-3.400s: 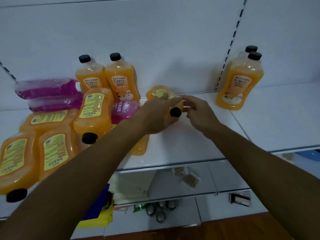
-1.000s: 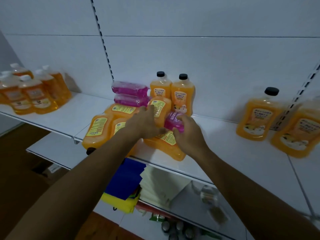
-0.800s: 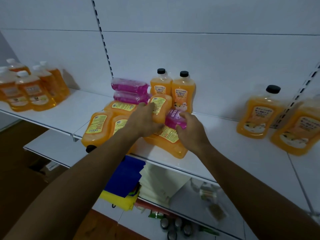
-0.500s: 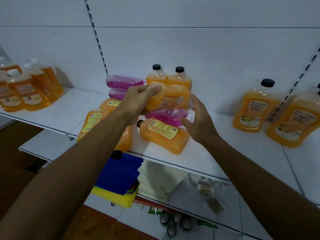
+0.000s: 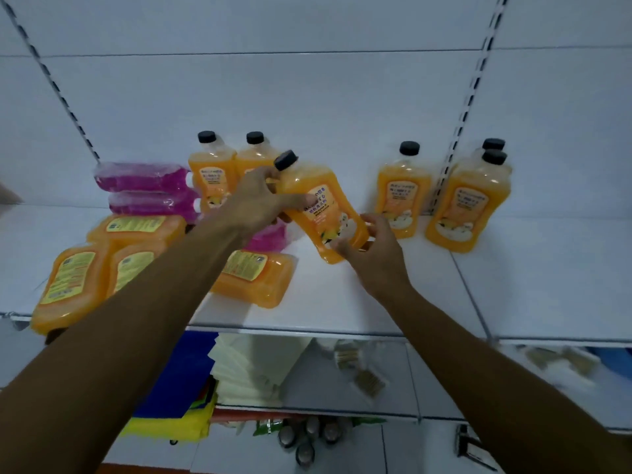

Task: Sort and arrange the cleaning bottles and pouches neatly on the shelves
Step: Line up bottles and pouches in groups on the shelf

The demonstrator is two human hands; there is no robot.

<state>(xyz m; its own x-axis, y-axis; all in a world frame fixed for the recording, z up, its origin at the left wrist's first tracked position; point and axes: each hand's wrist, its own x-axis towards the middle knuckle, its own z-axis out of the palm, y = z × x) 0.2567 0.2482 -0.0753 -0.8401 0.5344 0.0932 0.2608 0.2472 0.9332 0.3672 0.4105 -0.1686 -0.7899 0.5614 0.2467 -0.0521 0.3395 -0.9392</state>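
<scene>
My left hand (image 5: 261, 203) grips an orange bottle with a black cap (image 5: 316, 206), tilted with its cap up and to the left, above the white shelf (image 5: 342, 302). My right hand (image 5: 371, 249) cups the bottle's base from below. Two orange bottles (image 5: 213, 169) stand upright at the back. Several orange bottles (image 5: 68, 282) lie flat at the left, one more (image 5: 254, 278) under my left forearm. Two pink pouches (image 5: 140, 176) are stacked at the back left; another pink pouch (image 5: 268, 239) lies behind my left wrist.
Three orange bottles stand upright at the right: one (image 5: 402, 189) by the upright post and two (image 5: 470, 203) past it. The lower shelf holds blue and yellow cloths (image 5: 181, 395), cream cloths (image 5: 253, 367) and small packets (image 5: 366, 381).
My left hand lifted an orange bottle off the pile and swung it right, turning it cap up. My right hand moved under its base. The view shifted right.
</scene>
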